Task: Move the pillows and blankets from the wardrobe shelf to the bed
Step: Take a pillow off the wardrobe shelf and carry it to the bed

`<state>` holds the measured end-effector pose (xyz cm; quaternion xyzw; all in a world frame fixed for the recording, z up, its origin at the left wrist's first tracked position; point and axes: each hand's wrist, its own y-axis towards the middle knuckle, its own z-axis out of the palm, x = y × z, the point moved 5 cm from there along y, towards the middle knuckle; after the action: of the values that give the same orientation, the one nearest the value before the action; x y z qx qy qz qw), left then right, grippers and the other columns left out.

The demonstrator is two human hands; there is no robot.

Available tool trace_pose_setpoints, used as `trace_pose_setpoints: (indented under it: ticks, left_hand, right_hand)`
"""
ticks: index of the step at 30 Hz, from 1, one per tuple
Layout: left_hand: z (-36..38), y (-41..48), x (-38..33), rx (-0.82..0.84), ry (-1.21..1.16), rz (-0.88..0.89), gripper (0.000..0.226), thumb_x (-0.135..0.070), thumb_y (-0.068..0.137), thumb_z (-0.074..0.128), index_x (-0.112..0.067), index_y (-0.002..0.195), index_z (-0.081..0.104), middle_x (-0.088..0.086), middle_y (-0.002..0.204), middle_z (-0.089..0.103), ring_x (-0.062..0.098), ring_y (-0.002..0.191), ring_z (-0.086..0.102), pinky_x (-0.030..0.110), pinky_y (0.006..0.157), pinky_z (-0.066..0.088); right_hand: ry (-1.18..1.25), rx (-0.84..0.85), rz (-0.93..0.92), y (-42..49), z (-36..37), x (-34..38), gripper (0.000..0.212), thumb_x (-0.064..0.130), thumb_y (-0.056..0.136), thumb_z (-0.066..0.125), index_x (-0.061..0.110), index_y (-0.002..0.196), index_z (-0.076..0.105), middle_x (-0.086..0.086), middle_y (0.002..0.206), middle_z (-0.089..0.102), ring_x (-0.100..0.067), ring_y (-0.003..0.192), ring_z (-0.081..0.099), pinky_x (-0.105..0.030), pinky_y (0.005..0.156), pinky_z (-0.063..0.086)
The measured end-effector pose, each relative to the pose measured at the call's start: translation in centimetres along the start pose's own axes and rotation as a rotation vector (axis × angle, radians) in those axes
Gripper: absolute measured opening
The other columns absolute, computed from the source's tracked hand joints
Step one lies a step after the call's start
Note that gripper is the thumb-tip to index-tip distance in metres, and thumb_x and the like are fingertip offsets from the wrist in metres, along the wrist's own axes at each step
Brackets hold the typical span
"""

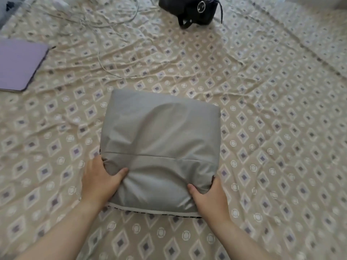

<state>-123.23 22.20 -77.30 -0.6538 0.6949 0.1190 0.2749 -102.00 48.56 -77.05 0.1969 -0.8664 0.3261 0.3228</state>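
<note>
1. My left hand [99, 182] grips the pillow [159, 151] at its near left corner: the thumb presses into the grey top, and the fingers [94, 162] curl round the side edge.
2. My right hand [208, 197] grips the near right corner the same way, thumb on top, the rest of the hand wrapped round the edge and partly hidden beneath it.
3. The pillow lies flat on the bed [272, 147], near the middle of the view, just ahead of me.
4. Its cover is plain grey, smooth and slightly glossy, with soft creases running across it and puckers where my thumbs dig in.
5. A straight seam crosses the cover from side to side, nearer my end.
6. Along the near edge runs a pale band, with a dark patterned strip showing just under it.
7. The bedsheet is beige with a diamond and ring print, rumpled toward the far side.
8. Well apart from the pillow lie a lilac tablet [18, 62] at the left, a white cable [105, 66] trailing across the sheet, and a black bag [189, 8] at the far edge.
</note>
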Motion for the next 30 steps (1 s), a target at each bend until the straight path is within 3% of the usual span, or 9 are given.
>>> trace_pose_setpoints:
  ticks: [3,6,9,12,16,20,23,30]
  left_hand:
    - [0.3,-0.1,0.2,0.034,0.087,-0.035,0.079,-0.071,0.054,0.066,-0.019,0.111,0.049,0.004,0.103,0.053,0.027,0.098,0.049,0.039,0.077,0.042]
    - [-0.9,0.1,-1.0,0.038,0.088,-0.055,0.092,-0.069,0.056,0.068,-0.011,0.123,0.049,0.013,0.117,0.053,0.034,0.112,0.047,0.048,0.092,0.043]
    - [-3.5,0.9,-5.1,0.008,0.0,0.066,0.088,-0.057,0.067,0.072,-0.012,0.137,0.041,0.012,0.133,0.047,0.03,0.125,0.037,0.048,0.104,0.034]
    - [-7.0,1.1,-11.1,-0.029,-0.116,0.189,0.08,-0.051,0.075,0.069,-0.015,0.139,0.039,0.007,0.139,0.044,0.024,0.13,0.034,0.041,0.108,0.029]
    - [-12.6,-0.9,-19.4,-0.058,-0.23,0.343,0.07,-0.055,0.079,0.061,-0.024,0.138,0.04,-0.002,0.139,0.045,0.017,0.129,0.037,0.032,0.102,0.029]
    - [-18.3,-4.1,-27.1,-0.074,-0.346,0.427,0.073,-0.063,0.077,0.053,-0.031,0.141,0.038,-0.016,0.137,0.04,0.006,0.127,0.035,0.031,0.101,0.029]
    - [-22.8,-7.1,-33.7,-0.06,-0.402,0.525,0.068,-0.057,0.081,0.055,-0.03,0.141,0.04,-0.017,0.133,0.039,0.008,0.125,0.037,0.032,0.1,0.031]
    - [-30.8,-14.0,-47.6,0.058,-0.57,0.759,0.061,-0.055,0.081,0.047,-0.028,0.136,0.047,-0.016,0.131,0.047,0.01,0.121,0.046,0.034,0.1,0.037]
  right_hand:
    - [-0.044,-0.001,0.09,0.0,-0.3,-0.9,0.074,0.065,0.055,0.073,0.03,0.113,0.044,0.014,0.104,0.058,-0.01,0.093,0.059,-0.03,0.076,0.049]
    - [-0.125,-0.085,0.062,0.4,-1.6,0.8,0.078,0.065,0.057,0.072,0.015,0.112,0.047,0.0,0.108,0.052,-0.02,0.101,0.053,-0.04,0.087,0.048]
    - [-0.167,-0.149,-0.009,0.6,-3.6,4.4,0.07,0.059,0.07,0.07,0.002,0.106,0.048,-0.01,0.108,0.048,-0.03,0.106,0.048,-0.045,0.093,0.042]
    - [-0.149,-0.18,-0.071,0.4,-6.3,8.3,0.074,0.05,0.079,0.067,-0.001,0.126,0.042,-0.017,0.129,0.044,-0.034,0.123,0.039,-0.044,0.105,0.034]
    - [-0.05,-0.133,-0.285,-1.1,-11.2,16.0,0.075,0.047,0.083,0.061,0.011,0.142,0.031,-0.004,0.143,0.036,-0.021,0.133,0.031,-0.04,0.11,0.028]
    - [0.021,-0.094,-0.472,-4.5,-18.2,23.4,0.065,0.055,0.081,0.053,0.029,0.138,0.035,0.022,0.126,0.035,0.0,0.12,0.033,-0.027,0.101,0.03]
    - [0.049,-0.12,-0.558,-7.7,-25.1,27.9,0.06,0.058,0.08,0.05,0.034,0.135,0.04,0.026,0.124,0.038,0.005,0.116,0.034,-0.019,0.093,0.028]
    - [0.059,-0.294,-0.624,-16.6,-41.3,33.0,0.061,0.063,0.077,0.05,0.042,0.133,0.041,0.028,0.128,0.039,0.001,0.117,0.038,-0.03,0.098,0.034]
